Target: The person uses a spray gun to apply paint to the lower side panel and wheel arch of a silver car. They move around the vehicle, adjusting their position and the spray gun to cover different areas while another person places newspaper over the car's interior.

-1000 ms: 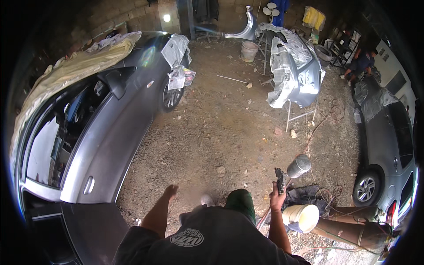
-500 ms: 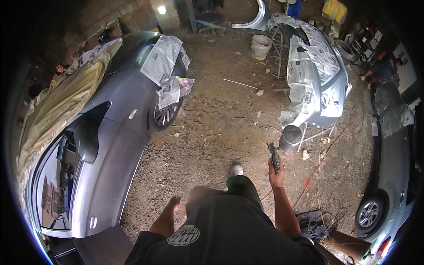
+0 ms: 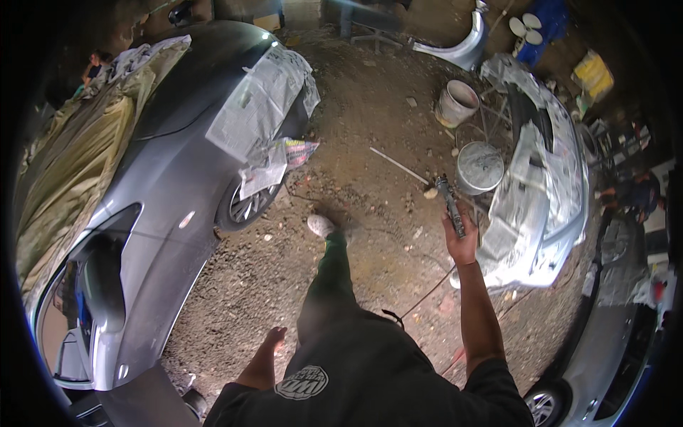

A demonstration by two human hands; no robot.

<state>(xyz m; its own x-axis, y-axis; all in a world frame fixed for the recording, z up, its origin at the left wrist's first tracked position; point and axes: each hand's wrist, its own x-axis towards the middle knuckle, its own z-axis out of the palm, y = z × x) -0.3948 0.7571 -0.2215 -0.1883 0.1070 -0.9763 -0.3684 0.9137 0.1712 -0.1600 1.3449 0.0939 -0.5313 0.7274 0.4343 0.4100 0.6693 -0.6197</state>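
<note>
Rough brown ground (image 3: 398,242), full of small stones, lies under me. At far left, a beige cloth cover (image 3: 78,185) hangs in soft folds over a dark grey car (image 3: 160,249) with smooth, curved panels; wrinkled newspaper sheets (image 3: 249,114) cover its front corner. My left hand (image 3: 276,336) hangs beside my body; I see nothing in it, but how wide its fingers stand, I cannot tell. Ahead, a thin white rod (image 3: 398,166) lies straight. To its right, in front of me, the fingers of my right hand (image 3: 462,242) are wrapped around a spray gun (image 3: 449,205). It looks stiff and metallic; I judge it top-heavy because of the round grey cup (image 3: 480,168), so the handle seems the safest hold. Further right is a silver bumper (image 3: 569,231), partly wrapped in thin, crinkled sheets (image 3: 523,188).
</note>
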